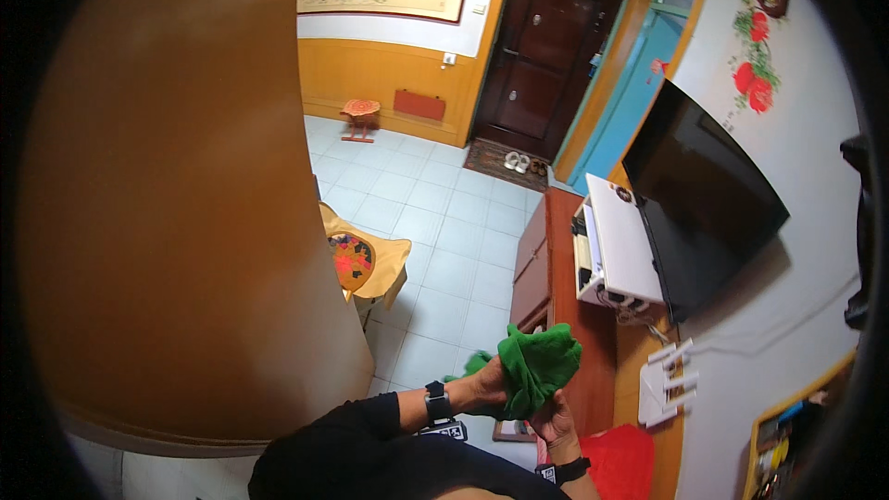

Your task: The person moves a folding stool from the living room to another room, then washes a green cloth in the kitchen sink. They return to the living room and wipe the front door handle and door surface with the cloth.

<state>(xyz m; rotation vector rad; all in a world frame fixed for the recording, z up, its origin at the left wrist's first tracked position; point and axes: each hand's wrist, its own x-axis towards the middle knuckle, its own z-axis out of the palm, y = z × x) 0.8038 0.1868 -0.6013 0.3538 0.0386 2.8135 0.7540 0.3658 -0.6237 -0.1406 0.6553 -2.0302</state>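
Note:
Both my hands hold a bunched green cloth (542, 368) up in front of me. My left hand (492, 382) grips it from the left, with much of the fingers hidden by the folds. A loose end of the cloth hangs behind that wrist. From below, my right hand (555, 420) pinches the lower edge of the cloth. A dark watch (437, 406) is on my left wrist, and a black band (573, 470) circles the right one.
A reddish-brown cabinet (580, 340) stands close on the right, with a white shelf unit (625, 243), a television (701, 201) and a white router (663, 385) beyond. A large brown panel (173, 222) fills the left. A cloth-covered seat (389, 264) juts out beside it.

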